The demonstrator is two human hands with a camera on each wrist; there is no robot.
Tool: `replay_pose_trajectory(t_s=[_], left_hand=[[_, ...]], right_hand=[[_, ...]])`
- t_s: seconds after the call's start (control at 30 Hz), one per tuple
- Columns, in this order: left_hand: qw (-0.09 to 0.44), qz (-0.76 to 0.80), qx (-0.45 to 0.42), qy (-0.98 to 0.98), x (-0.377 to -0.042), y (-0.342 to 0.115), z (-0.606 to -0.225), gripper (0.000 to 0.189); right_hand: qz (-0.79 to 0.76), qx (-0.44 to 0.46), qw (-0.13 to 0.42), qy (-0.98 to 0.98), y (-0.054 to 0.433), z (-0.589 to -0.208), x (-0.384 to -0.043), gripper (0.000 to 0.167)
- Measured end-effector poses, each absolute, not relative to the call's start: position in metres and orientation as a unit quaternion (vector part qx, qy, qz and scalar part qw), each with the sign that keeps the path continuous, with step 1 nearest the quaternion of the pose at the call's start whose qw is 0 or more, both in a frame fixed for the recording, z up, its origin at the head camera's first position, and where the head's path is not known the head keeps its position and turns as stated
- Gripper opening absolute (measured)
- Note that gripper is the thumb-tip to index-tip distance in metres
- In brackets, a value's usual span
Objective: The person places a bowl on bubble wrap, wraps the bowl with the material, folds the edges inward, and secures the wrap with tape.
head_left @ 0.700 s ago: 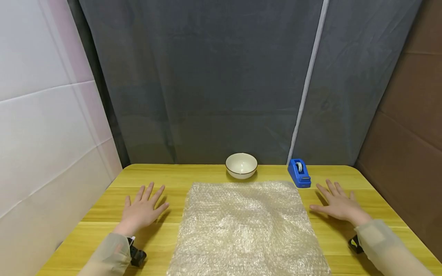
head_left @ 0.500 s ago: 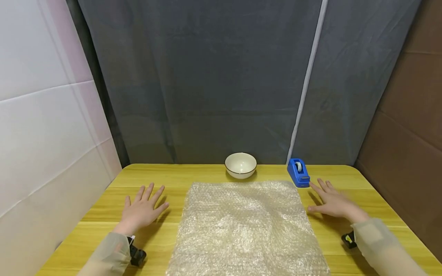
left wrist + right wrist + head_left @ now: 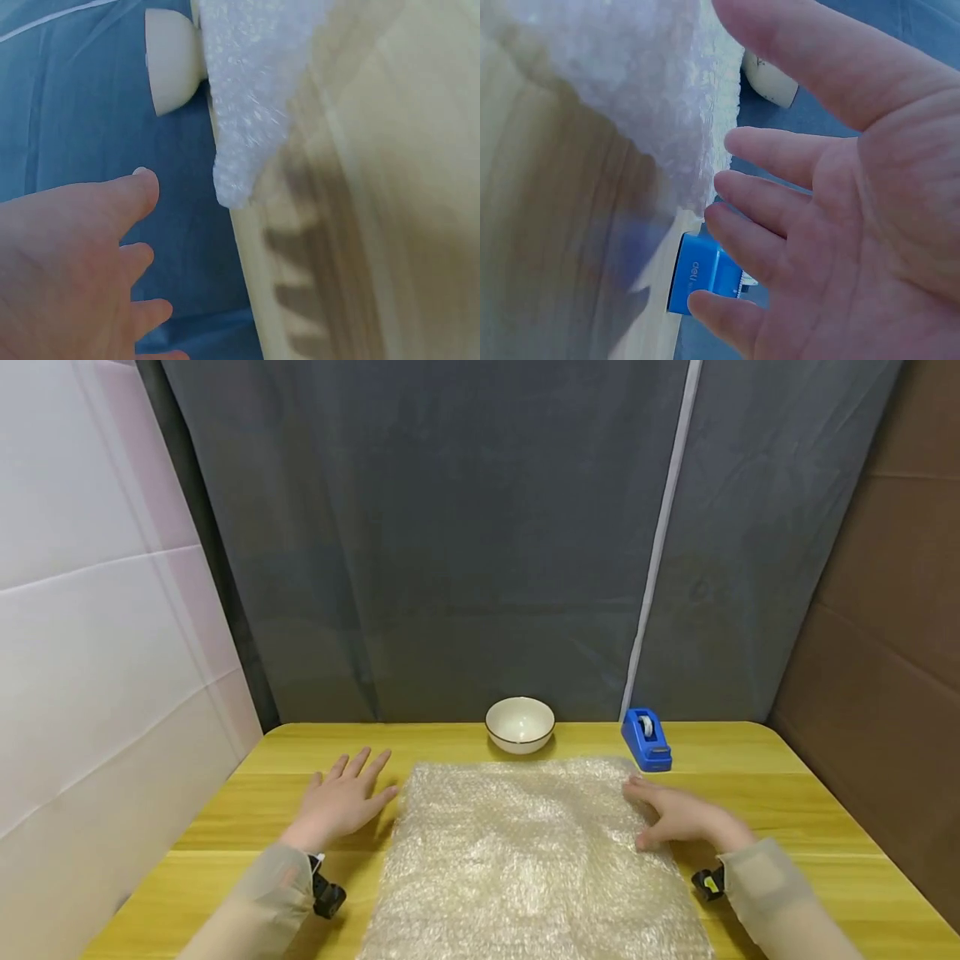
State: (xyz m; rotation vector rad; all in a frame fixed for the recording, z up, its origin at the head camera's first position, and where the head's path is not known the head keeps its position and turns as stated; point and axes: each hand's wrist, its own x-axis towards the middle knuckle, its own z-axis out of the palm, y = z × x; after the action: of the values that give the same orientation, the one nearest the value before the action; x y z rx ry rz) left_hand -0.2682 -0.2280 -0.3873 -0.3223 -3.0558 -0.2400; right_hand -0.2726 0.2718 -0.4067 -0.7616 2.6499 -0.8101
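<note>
A sheet of clear bubble wrap (image 3: 525,860) lies flat on the wooden table. In the head view my left hand (image 3: 337,806) hovers just off its left edge, fingers spread and holding nothing. My right hand (image 3: 686,817) reaches over the sheet's right edge, its thumb and fingers relaxed and apart. The right wrist view shows the palm of that hand (image 3: 832,202) with straight fingers and nothing in them, the bubble wrap (image 3: 645,82) beyond. In the left wrist view the left thumb (image 3: 135,191) points toward a corner of the bubble wrap (image 3: 247,112).
A white bowl (image 3: 521,727) with a dark rim stands behind the sheet, near the table's back edge. To its right is a blue tape dispenser (image 3: 647,742) with a roll in it. A grey curtain (image 3: 480,543) hangs behind the table (image 3: 780,793).
My right hand has moved left from the bare table to over the sheet's right edge. My left hand has shifted right, nearer the sheet. The bubble wrap, bowl and dispenser have stayed put.
</note>
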Motion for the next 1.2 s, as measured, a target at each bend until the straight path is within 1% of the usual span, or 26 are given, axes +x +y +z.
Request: replay_pose_trajectory(t_s=[0.23,0.43,0.7,0.87,0.97,1.2], left_hand=[[0.015,-0.097,-0.13,-0.987,-0.282,-0.207,-0.383,0.08],[-0.005,-0.173,-0.152,-0.973,-0.3,-0.184,-0.377,0.077],[-0.078,-0.358,-0.156,-0.917,-0.337,-0.149,-0.363,0.081],[-0.113,-0.434,-0.141,-0.883,-0.355,-0.131,-0.355,0.077],[-0.126,-0.477,-0.116,-0.862,-0.368,-0.121,-0.356,0.075],[-0.139,-0.556,-0.07,-0.817,-0.393,-0.104,-0.38,0.07]], right_hand=[[-0.266,-0.251,0.143,0.92,0.277,-0.412,-0.267,0.09],[-0.267,-0.245,0.147,0.92,0.279,-0.414,-0.269,0.09],[-0.27,-0.236,0.14,0.923,0.281,-0.418,-0.268,0.09],[-0.276,-0.232,0.143,0.922,0.282,-0.418,-0.269,0.09],[-0.28,-0.232,0.143,0.921,0.281,-0.417,-0.27,0.09],[-0.267,-0.242,0.14,0.922,0.276,-0.419,-0.274,0.091]])
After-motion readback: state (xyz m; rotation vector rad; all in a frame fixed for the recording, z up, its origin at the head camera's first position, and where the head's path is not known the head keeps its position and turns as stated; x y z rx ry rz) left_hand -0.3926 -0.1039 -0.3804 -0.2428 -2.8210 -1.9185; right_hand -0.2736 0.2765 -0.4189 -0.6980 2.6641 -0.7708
